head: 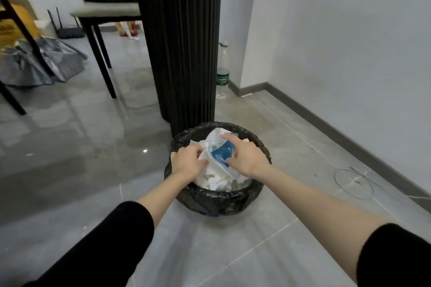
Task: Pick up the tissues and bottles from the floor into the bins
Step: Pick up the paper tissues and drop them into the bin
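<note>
Grey tiled floor [81, 158], pale wall [349, 30] at right. Clutching crumpled tissues [217, 179] with left grip [189, 161], fingers curled down into the wad by the left rim. Holding a blue-printed plastic wrapper [222, 150] with right grip [245, 156], fingers arched over it, thumb at its near edge. Both over the mouth of a black-lined bin [214, 202], on a heap piled to the rim. Reaching forward and down, black sleeves [112, 240] pushed up the forearms.

Step, as judged: stuffing paper waste down into the bin. Next: let go, lift both clear, then fetch the clear water bottle [222, 72] standing upright beyond the bin, just beside the black fluted column [182, 42]. Likely little room left in this bin; no second bin in view. Thin wire loop [352, 182] on floor to the right, well apart.
</note>
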Tool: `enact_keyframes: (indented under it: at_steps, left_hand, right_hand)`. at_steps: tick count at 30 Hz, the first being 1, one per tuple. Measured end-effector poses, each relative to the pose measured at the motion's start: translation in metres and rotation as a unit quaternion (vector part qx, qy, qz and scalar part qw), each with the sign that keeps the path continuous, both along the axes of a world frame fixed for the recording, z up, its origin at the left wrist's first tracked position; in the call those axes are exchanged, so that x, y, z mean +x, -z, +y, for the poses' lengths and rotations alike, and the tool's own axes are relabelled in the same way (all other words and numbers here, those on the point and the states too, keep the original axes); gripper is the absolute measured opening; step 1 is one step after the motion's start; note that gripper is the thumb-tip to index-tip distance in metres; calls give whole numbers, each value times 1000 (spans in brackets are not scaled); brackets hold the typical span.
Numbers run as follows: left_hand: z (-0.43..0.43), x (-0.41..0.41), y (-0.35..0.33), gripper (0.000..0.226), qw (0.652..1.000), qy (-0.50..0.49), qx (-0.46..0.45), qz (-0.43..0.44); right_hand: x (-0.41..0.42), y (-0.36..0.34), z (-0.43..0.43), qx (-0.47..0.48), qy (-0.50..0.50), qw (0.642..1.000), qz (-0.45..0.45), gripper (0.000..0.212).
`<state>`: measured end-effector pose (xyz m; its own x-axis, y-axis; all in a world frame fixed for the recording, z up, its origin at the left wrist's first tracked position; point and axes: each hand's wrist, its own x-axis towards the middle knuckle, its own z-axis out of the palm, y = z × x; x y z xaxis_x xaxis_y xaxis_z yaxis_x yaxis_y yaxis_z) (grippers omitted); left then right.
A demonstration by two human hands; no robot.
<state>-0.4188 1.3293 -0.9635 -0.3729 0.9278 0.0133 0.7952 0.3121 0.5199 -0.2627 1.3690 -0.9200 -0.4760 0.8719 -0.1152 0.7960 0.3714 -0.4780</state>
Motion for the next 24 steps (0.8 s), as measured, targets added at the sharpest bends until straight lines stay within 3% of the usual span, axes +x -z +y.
enact_keyframes:
  at_steps: [2,5,9,14,21,24]
  left_hand:
    - [-1,-3,9,15,999,-11,21,38]
    - [-7,-9,18,48,997,-39,18,64]
    - [-16,-19,21,77,997,-57,-22,-52]
    - [-22,-25,35,72,988,-23,13,-153]
    - [-21,-21,44,71,981,-24,54,-187]
    - [-21,-22,46,71,978,-24,60,-199]
  right_hand:
    - [-4,10,2,-5,-19,999,-42,68]
    - [-12,20,5,5,-43,995,-94,68]
    - [-23,31,7,46,-82,979,-183,65]
    - [-33,43,13,0,-119,958,-262,73]
    - [-50,67,23,-100,-149,927,-330,85]
    - [-57,80,28,-145,-129,919,-342,76]
